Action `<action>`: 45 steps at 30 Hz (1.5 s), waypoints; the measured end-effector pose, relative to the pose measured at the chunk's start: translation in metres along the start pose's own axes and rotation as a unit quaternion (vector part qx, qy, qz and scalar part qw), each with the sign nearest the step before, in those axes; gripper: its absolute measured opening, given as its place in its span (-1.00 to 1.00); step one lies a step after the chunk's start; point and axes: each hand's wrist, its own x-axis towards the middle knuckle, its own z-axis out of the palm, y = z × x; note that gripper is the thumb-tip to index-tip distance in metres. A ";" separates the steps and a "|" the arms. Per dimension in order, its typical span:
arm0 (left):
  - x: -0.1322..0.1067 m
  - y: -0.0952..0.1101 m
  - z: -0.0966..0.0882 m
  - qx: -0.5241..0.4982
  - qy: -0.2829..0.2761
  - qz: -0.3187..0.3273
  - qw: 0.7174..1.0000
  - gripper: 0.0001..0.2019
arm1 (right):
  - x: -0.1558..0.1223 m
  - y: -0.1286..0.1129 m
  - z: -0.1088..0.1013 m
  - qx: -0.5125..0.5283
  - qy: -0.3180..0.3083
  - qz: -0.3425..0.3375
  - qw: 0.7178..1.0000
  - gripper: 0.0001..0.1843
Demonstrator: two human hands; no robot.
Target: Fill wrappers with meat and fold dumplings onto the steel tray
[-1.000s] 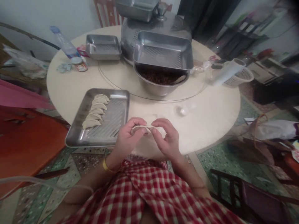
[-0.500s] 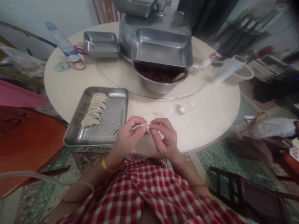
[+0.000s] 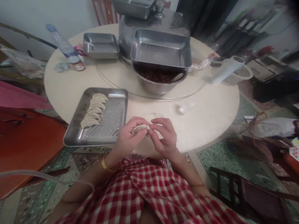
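A pale dumpling (image 3: 140,128) is pinched between both hands just above the near edge of the round table (image 3: 210,115). The left hand (image 3: 127,140) is curled around it from the left, fingers closed on the dough, while the right hand (image 3: 163,138) is closed on its right end with thumb and fingertips. Just to the left, a steel tray (image 3: 116,121) is seen holding a row of finished dumplings (image 3: 94,110). Beyond, a steel bowl of dark filling (image 3: 158,77) is covered partly by another tray (image 3: 161,49).
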 end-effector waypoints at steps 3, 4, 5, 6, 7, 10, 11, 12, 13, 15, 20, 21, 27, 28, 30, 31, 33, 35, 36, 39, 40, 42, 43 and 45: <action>0.002 0.001 0.002 0.005 0.018 0.006 1.000 -0.93 | -0.001 0.000 0.000 -0.011 0.020 0.006 1.000 -0.85; 0.002 0.001 0.002 0.005 0.022 0.002 1.000 -0.93 | -0.002 0.000 0.000 -0.015 0.026 0.009 0.999 -0.84; 0.002 0.001 0.003 0.005 0.024 -0.003 1.000 -0.94 | -0.002 -0.001 0.000 -0.019 0.031 0.011 0.999 -0.84; 0.002 0.001 0.003 0.005 0.025 -0.009 1.000 -0.93 | -0.002 -0.001 0.001 -0.021 0.033 0.011 0.999 -0.84; 0.001 0.001 0.004 0.006 0.026 -0.014 1.000 -0.93 | -0.002 -0.001 0.001 -0.022 0.032 0.010 0.999 -0.84; 0.001 0.002 0.004 0.009 0.027 -0.028 0.999 -0.92 | -0.001 -0.001 0.000 -0.029 0.017 0.005 0.999 -0.86; 0.001 0.002 0.004 0.011 0.026 -0.031 0.999 -0.92 | 0.000 -0.001 -0.001 -0.033 0.011 0.005 0.999 -0.87; 0.001 0.002 0.004 0.013 0.025 -0.033 0.999 -0.92 | 0.000 -0.001 -0.001 -0.039 0.004 0.004 0.999 -0.88; 0.001 0.002 0.005 0.014 0.023 -0.033 0.999 -0.92 | 0.001 -0.001 -0.001 -0.044 -0.002 0.003 0.999 -0.89; 0.002 0.003 0.005 0.015 0.017 -0.032 0.999 -0.92 | 0.001 -0.001 -0.001 -0.045 -0.006 0.004 0.999 -0.92; 0.002 0.005 0.007 -0.005 0.003 -0.039 0.999 -0.93 | 0.000 -0.002 0.002 0.001 0.024 0.044 0.999 -0.92; 0.002 0.006 0.007 -0.009 0.002 -0.041 0.999 -0.92 | -0.001 -0.001 0.002 0.006 0.032 0.050 0.998 -0.91; -0.001 0.005 0.008 -0.024 0.001 -0.044 0.999 -0.89 | -0.003 0.003 0.004 -0.034 0.054 0.037 0.997 -0.86; -0.002 0.004 0.009 -0.019 0.004 -0.039 0.999 -0.90 | -0.003 0.003 0.004 -0.041 0.056 0.030 0.997 -0.86; -0.004 0.002 0.010 -0.019 0.012 -0.031 0.999 -0.89 | -0.003 0.002 0.005 -0.048 0.064 0.020 0.997 -0.87; -0.005 0.001 0.011 -0.026 0.015 -0.031 0.999 -0.87 | -0.003 0.001 0.006 -0.052 0.069 0.019 0.996 -0.87; -0.006 0.000 0.013 -0.043 0.019 -0.036 0.998 -0.85 | -0.003 0.000 0.007 -0.061 0.079 0.022 0.995 -0.86; -0.006 -0.001 0.013 -0.053 0.024 -0.039 0.998 -0.88 | -0.004 -0.001 0.008 -0.066 0.080 0.022 0.994 -0.85; -0.006 -0.001 0.013 -0.057 0.028 -0.036 0.997 -0.90 | -0.004 0.000 0.009 -0.065 0.076 0.020 0.995 -0.84; -0.004 -0.002 0.009 -0.081 0.059 -0.041 0.994 -0.92 | -0.004 0.001 0.008 -0.053 0.056 0.003 0.997 -0.73; -0.003 -0.002 0.007 -0.093 0.072 -0.047 0.992 -0.91 | -0.004 0.002 0.008 -0.050 0.053 -0.001 0.997 -0.68; -0.003 -0.004 0.004 -0.113 0.088 -0.061 0.988 -0.90 | -0.005 0.003 0.008 -0.049 0.054 0.002 0.997 -0.63; -0.003 -0.005 0.003 -0.120 0.089 -0.065 0.987 -0.90 | -0.005 0.004 0.008 -0.048 0.054 0.011 0.997 -0.66; -0.004 -0.005 0.002 -0.119 0.084 -0.064 0.987 -0.90 | -0.005 0.003 0.008 -0.039 0.050 0.034 0.997 -0.76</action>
